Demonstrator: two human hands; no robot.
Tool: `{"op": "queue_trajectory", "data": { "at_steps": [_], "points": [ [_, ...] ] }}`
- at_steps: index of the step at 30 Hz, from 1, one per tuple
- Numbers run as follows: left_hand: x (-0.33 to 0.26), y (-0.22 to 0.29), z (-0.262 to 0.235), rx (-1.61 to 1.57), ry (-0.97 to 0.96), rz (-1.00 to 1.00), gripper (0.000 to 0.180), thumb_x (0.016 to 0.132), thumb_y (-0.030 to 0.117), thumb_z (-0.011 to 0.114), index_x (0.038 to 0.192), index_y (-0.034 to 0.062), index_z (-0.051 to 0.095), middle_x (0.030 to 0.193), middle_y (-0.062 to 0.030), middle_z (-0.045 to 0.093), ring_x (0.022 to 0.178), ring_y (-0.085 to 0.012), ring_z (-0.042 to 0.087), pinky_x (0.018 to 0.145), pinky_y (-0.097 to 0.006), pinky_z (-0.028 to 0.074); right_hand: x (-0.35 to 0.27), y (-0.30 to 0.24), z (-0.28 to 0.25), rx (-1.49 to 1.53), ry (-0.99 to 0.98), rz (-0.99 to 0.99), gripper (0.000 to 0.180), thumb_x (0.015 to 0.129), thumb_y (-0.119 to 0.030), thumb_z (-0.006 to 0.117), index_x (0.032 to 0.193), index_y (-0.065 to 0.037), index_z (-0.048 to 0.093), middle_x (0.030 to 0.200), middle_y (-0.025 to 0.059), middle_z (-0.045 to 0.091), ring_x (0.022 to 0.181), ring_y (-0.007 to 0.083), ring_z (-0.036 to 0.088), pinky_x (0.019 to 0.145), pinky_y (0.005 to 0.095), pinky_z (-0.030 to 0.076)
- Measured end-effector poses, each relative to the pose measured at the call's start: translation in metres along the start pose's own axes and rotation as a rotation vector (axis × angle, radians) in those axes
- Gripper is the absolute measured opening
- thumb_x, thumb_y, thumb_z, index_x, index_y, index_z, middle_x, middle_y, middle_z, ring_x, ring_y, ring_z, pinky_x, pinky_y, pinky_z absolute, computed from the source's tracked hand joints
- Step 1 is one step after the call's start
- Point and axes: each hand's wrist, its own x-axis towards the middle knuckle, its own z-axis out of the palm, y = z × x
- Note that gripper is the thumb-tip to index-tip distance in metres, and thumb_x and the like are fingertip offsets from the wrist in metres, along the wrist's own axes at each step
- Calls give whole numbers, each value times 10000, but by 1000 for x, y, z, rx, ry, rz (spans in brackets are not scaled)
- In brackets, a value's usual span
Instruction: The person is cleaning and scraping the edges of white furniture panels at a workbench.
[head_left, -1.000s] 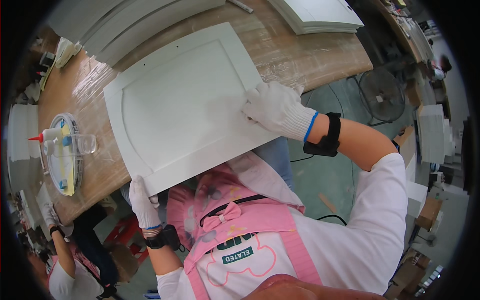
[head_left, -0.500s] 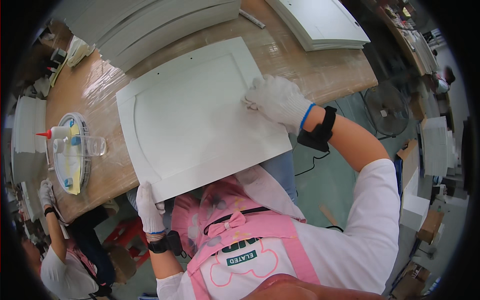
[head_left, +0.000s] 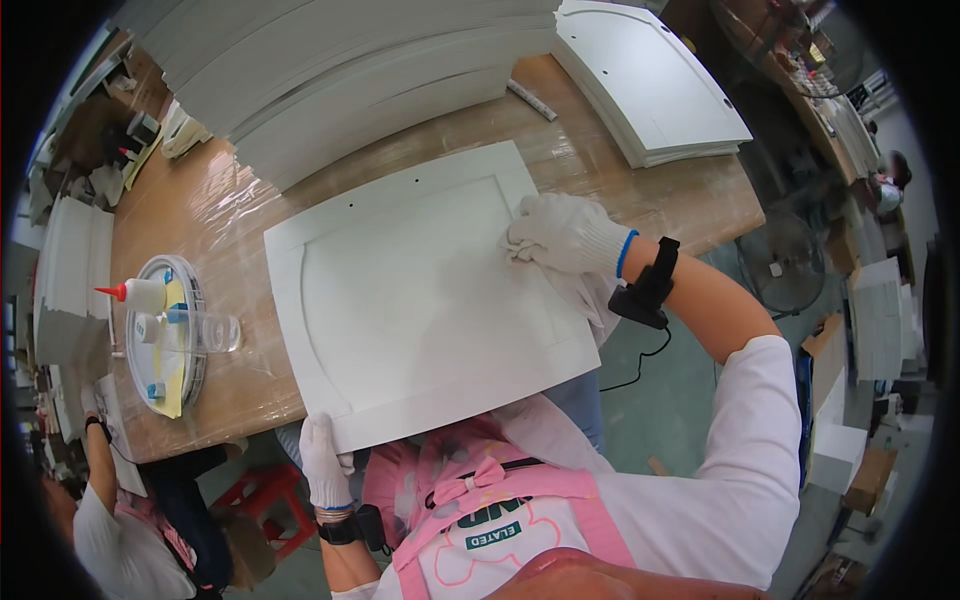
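Note:
A white panel [head_left: 420,290] with a recessed, curved-edge centre and two small dark holes lies on the table, its near edge reaching past the table toward my apron. My left hand [head_left: 325,465], in a white knit glove, grips the panel's near left corner, thumb and fingers closed round the edge. Over the panel's right border is my gloved right hand [head_left: 570,235], fingers closed on a pale cloth [head_left: 592,297]. Part of that cloth hangs down past the panel's right edge; the rest is hidden under the glove.
Tall stacks of white panels [head_left: 370,90] stand at the back, with another pile [head_left: 650,80] at the far right. At left, a round white lid [head_left: 145,375] carries a red-tipped glue bottle [head_left: 145,293] and a clear bottle [head_left: 218,333]. A co-worker [head_left: 125,530] works at lower left.
The view has shifted, so the table and panel appear lower and farther right. My right hand stays at the panel's right border, and more cloth shows below it. My left hand keeps its corner grip.

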Motion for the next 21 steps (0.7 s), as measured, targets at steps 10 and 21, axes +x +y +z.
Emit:
{"op": "queue_trajectory", "data": {
  "at_steps": [10,21],
  "points": [
    [7,-5,0,-8,-91,12,363,1029,455,512,1025,98,580,588,49,488,392,-25,384,323,-194,277,91,56,-9,-36,289,366,341,981,-391,530,1181,-153,669,1229,147,618,1133,342,621,915,472,521],
    [12,-13,-8,-73,-114,73,369,1036,441,509,1040,78,572,569,38,487,357,-27,361,294,-204,251,-5,18,14,159,200,382,360,952,-404,572,1123,-110,689,1134,153,664,1064,376,629,913,462,506]
  ]
}}
